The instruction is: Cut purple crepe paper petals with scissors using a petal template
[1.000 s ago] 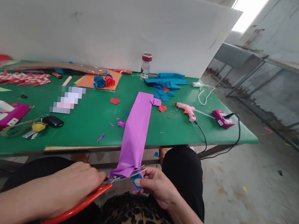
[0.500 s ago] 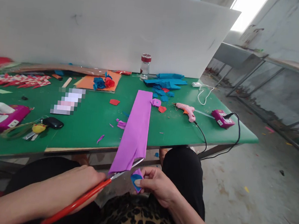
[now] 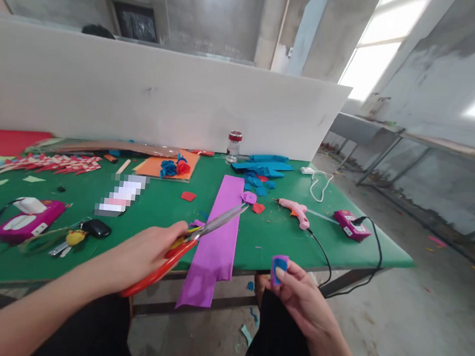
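Note:
My left hand (image 3: 146, 256) grips red-handled scissors (image 3: 189, 238), blades raised and pointing right over the long purple strip (image 3: 217, 237). That strip lies across the green table (image 3: 146, 203) and droops over its front edge. My right hand (image 3: 297, 293) is off the table's front edge and pinches a small purple and blue cut piece (image 3: 278, 263) between thumb and fingers. The scissors are clear of the strip and of the small piece.
A pink glue gun (image 3: 295, 210) with a black cord lies at the right, near a magenta box (image 3: 351, 225). Blue scraps (image 3: 261, 169), a glass jar (image 3: 234, 146), paper roses on an orange sheet (image 3: 173, 167), keys (image 3: 70, 238) and another magenta box (image 3: 27, 224) sit around. A white board backs the table.
The small piece has come free of the purple strip. My left hand lifted the scissors up over the table, my right hand moved right with the piece, and the view tilted upward.

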`<state>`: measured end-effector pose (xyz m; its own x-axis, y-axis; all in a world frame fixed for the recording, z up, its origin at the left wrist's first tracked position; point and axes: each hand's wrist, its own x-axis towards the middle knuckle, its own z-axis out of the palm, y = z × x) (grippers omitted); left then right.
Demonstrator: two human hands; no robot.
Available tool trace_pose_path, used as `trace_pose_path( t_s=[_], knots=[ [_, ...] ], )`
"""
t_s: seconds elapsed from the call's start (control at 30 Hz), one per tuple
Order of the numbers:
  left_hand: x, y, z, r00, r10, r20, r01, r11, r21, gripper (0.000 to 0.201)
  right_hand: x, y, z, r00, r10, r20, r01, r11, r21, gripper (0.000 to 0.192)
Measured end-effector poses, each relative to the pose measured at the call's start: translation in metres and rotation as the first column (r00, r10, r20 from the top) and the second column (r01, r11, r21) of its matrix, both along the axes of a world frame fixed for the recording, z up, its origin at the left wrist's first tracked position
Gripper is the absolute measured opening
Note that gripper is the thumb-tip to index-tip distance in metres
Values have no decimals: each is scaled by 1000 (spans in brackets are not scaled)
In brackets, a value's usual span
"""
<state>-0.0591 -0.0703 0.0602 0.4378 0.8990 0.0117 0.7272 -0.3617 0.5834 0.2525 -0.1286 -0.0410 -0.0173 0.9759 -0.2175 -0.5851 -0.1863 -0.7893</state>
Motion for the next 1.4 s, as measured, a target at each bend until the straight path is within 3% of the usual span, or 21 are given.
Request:
trace_pose_path(
  t_s=[0.1, 0.2, 0.37, 0.57, 0.63, 0.7, 0.77, 0.83, 0.9, 0.97, 1.03, 1.23, 1.4],
  knots=[
    [42, 29, -20, 978, -210, -3, 210, 978, 12, 28, 9, 15, 5, 953, -298, -54, 296, 954, -47, 32],
    [62, 48, -48, 928, -369, -45, 372, 925, 78, 32, 19, 25, 4, 897, -437, -65, 433, 899, -65, 36],
    [56, 85, -76, 951, -307, -40, 309, 940, 146, 38, 20, 46, 6, 884, -459, -82, 460, 888, -19, 36],
    [43, 127, -76, 980, -187, 62, 175, 972, 160, 35, -30, 101, 27, 935, -334, -120, 342, 939, 49, 34],
    [35, 126, -72, 986, -70, 149, 41, 981, 190, 32, -53, 121, 37, 953, -271, -133, 282, 956, 75, 33],
    [26, 118, -65, 942, 79, 326, -142, 974, 174, 28, -76, 134, 44, 986, -132, -101, 141, 986, 88, 35],
    [16, 106, -58, 820, 174, 546, -235, 971, 43, 29, -97, 140, 45, 998, 50, -27, -47, 995, 86, 37],
    [9, 96, -55, 696, 184, 694, -142, 983, -117, 35, -113, 139, 40, 980, 184, 72, -189, 980, 70, 38],
    [4, 88, -55, 634, 181, 752, -11, 974, -225, 40, -122, 135, 31, 959, 228, 170, -242, 968, 70, 38],
    [2, 85, -59, 645, 194, 739, 31, 960, -279, 41, -125, 130, 22, 938, 242, 247, -273, 957, 101, 36],
    [5, 82, -63, 688, 208, 696, -12, 961, -276, 38, -126, 126, 16, 915, 266, 302, -317, 939, 134, 35],
    [20, 72, -60, 830, 167, 532, -145, 986, -83, 21, -127, 123, 14, 881, 316, 352, -379, 917, 126, 35],
    [27, 68, -63, 742, 257, 619, -194, 966, -168, 18, -125, 123, 13, 875, 317, 366, -385, 914, 129, 36]
  ],
)
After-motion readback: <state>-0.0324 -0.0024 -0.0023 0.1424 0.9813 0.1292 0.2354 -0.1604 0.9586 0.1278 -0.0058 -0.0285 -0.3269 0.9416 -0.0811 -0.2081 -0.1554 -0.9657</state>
